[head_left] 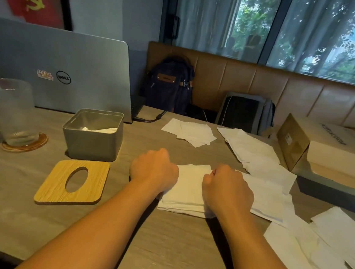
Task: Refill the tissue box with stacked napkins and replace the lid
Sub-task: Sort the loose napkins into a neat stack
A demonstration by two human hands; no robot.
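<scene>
We're gripping white square napkin stack (188, 186), left hand (155, 169) and right hand (228, 186) curling round its side edges. Stack lying right of open grey tissue box (92, 141), left hand nearer; wooden oval-holed lid (55, 189) lying before box.

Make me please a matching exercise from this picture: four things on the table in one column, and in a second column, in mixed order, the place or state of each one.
Things:
1. tissue box
2. lid
3. napkin stack
4. glass

Places or states:
A. stands on a coaster
B. held between the left hand and the right hand
C. open, with a little paper inside
D. lies flat on the table, in front of the box

Pairs: 1-C, 2-D, 3-B, 4-A.
</scene>
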